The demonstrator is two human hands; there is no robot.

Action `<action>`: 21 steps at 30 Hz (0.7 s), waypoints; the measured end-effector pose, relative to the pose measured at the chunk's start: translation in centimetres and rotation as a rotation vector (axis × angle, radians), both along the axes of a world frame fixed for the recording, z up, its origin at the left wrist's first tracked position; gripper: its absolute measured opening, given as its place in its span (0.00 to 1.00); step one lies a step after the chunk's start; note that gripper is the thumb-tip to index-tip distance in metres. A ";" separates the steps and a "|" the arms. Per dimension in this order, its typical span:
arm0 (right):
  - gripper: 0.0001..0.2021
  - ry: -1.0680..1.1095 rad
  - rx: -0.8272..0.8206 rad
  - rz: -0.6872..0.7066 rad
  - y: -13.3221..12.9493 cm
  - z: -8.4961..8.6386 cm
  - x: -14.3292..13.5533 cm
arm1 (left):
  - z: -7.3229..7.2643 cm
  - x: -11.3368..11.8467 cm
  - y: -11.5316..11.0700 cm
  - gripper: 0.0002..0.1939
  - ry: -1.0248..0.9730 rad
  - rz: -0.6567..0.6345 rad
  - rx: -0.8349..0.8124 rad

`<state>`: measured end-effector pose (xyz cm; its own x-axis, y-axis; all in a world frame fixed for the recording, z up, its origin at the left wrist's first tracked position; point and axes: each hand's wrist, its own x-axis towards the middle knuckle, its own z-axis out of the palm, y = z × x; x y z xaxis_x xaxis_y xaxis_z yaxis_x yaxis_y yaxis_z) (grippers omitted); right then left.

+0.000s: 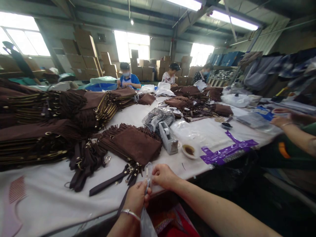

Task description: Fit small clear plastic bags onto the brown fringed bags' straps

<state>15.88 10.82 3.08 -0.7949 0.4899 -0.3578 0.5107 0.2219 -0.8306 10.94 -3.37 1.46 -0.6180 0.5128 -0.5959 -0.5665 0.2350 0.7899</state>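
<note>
Close to the table's front edge, my left hand [137,196] is closed around a clear plastic bag [147,223], whose loose end hangs below it. My right hand [164,176] pinches the upper part of the same plastic; whatever is inside is too small to make out. A dark brown strap runs down behind my left hand. Just beyond lie brown fringed pouches [138,143] in a pile, with brown wrist straps [85,164] and metal clasps beside them. A grey tape dispenser [168,138] stands past my right hand.
Tall stacks of brown pouches [32,138] fill the left side. A pink comb [14,204] lies at front left. Right of the dispenser are a small dish of brown liquid [189,150] and purple tape [222,153]. A co-worker's hands [283,118] are at the right; other people sit across.
</note>
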 end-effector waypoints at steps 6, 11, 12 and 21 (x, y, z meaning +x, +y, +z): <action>0.12 0.002 -0.013 0.000 0.3 -0.6 -0.2 | -0.4 0.4 0.1 0.26 0.078 0.021 0.013; 0.07 0.016 -0.054 -0.023 -0.4 -0.5 -0.5 | -0.6 0.4 -0.3 0.23 -0.103 0.079 0.204; 0.06 0.011 -0.076 -0.032 -0.6 -0.4 -0.5 | -0.5 0.5 -0.3 0.21 -0.167 0.095 0.240; 0.09 -0.050 -0.252 -0.049 -1.4 -0.3 -0.6 | 1.1 1.9 0.3 0.15 -0.397 0.150 0.162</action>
